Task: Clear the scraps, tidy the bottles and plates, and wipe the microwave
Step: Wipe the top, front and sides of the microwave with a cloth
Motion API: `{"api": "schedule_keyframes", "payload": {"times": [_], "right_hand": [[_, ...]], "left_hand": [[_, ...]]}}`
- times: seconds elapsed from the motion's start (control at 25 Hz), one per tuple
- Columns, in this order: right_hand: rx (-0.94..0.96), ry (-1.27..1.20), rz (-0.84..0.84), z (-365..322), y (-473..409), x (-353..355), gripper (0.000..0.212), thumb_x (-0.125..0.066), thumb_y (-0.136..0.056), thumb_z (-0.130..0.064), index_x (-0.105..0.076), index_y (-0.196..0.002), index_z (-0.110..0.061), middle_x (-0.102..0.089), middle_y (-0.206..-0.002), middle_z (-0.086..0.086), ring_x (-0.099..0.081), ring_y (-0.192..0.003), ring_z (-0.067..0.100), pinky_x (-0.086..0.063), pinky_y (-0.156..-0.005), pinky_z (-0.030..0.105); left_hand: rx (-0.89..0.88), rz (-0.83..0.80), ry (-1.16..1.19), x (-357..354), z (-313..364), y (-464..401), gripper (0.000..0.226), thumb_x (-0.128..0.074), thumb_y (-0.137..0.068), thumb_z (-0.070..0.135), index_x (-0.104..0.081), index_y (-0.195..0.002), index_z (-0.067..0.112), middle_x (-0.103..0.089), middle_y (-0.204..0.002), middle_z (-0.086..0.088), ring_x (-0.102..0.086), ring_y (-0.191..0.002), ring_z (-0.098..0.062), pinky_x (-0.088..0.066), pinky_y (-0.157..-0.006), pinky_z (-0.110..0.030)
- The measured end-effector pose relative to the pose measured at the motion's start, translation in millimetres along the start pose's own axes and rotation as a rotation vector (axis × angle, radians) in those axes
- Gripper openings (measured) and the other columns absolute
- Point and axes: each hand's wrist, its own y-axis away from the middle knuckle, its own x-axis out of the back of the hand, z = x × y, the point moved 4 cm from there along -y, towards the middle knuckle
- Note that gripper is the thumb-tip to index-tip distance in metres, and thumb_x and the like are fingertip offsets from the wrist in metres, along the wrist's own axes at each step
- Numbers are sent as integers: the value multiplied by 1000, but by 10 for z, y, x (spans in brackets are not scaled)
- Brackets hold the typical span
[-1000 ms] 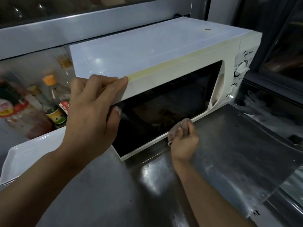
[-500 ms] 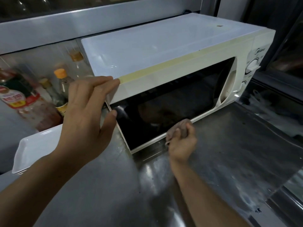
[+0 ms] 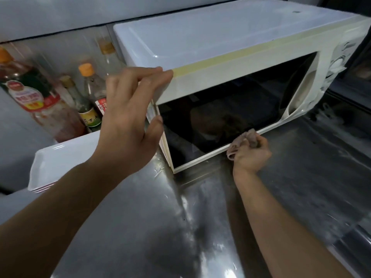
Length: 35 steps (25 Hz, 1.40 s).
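A white microwave (image 3: 210, 39) with a dark glass door stands on the steel counter (image 3: 160, 227). My left hand (image 3: 130, 117) holds its front left top corner, fingers laid over the top edge and thumb against the door's left edge. My right hand (image 3: 251, 155) grips a crumpled pinkish cloth (image 3: 241, 140) and presses it to the lower door frame near the middle. Several sauce bottles (image 3: 36, 101) stand to the left of the microwave. White rectangular plates (image 3: 60, 159) lie stacked in front of the bottles.
A steel shelf (image 3: 60, 15) runs along the wall above the bottles. The microwave's knobs (image 3: 339, 63) are at its right end. Beyond the right of the counter lies a dark, lower area.
The view has shifted, so the microwave sits further right in the frame. My left hand stays on the corner. My right hand with the cloth has moved slightly right along the lower door frame.
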Motion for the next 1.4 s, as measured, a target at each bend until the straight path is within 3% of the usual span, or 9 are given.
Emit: {"api": "schedule_keyframes", "payload": {"times": [0.16,0.28,0.4,0.52,0.72,0.84,0.92,1.2,1.4], "right_hand": [[42,244,-1,268,630,-50,27,-51,-85,8,-55,-110,-1,-60,-94,8,-59,-86,20,-40,-68,-1],[64,275,-89,415,1173,-156,29,-53,-80,5,-54,-108,-5,-54,-102,15,-55,-95,31,-46,-88,32],[-3,205,-193,452,1123,-168,30,-52,-82,7,-50,-102,-14,-54,-106,25,-57,-94,39,-47,-84,53],[-28,166,-132,365,812,-100,28,-50,-84,12,-48,-98,-11,-58,-98,27,-66,-82,24,-57,-74,39],[-117,187,-101,395,921,-169,27,-50,-84,9,-46,-100,-13,-54,-113,32,-59,-97,43,-50,-84,55],[-74,155,-138,430,1382,-224,28,-48,-82,14,-44,-95,-11,-52,-111,27,-65,-75,13,-55,-60,24],[-91,80,-214,436,1581,-284,30,-40,-81,19,-43,-92,-9,-50,-108,27,-60,-63,16,-49,-49,18],[9,330,-289,278,1635,-200,28,-55,-78,14,-47,-89,-10,-51,-109,21,-55,-82,15,-45,-63,4],[302,475,-273,98,1663,-286,28,-62,-72,13,-52,-91,-6,-46,-103,10,-54,-89,21,-51,-79,30]], "left_hand": [[-44,-87,29,76,-52,8,65,-56,-72,1,-44,-136,3,-47,-133,-13,-38,-121,-28,-22,-103,-17],[-104,-128,46,134,-119,7,58,-54,-78,1,-43,-135,0,-46,-137,-14,-38,-128,-25,-25,-109,-26],[-120,-127,75,160,-140,9,50,-50,-82,1,-46,-132,-2,-43,-139,-16,-37,-132,-26,-28,-110,-27],[-102,-118,91,180,-143,36,54,-50,-79,-3,-46,-133,-2,-47,-137,-16,-40,-130,-27,-30,-109,-27],[-69,-151,127,235,-188,18,60,-48,-75,-4,-48,-134,3,-47,-140,-10,-40,-132,-25,-30,-110,-28],[-50,-163,148,232,-178,21,63,-48,-73,-7,-48,-135,4,-46,-140,-10,-39,-133,-24,-32,-111,-33],[-28,-170,151,236,-175,11,65,-48,-72,-10,-48,-135,5,-47,-140,-9,-39,-133,-24,-32,-111,-36],[-41,-232,135,334,-176,-43,67,-46,-71,-10,-50,-135,11,-48,-140,-4,-43,-130,-19,-34,-107,-32],[-65,-275,168,378,-216,-114,65,-43,-71,-9,-54,-131,13,-47,-139,-1,-48,-125,-19,-46,-95,-40]]}}
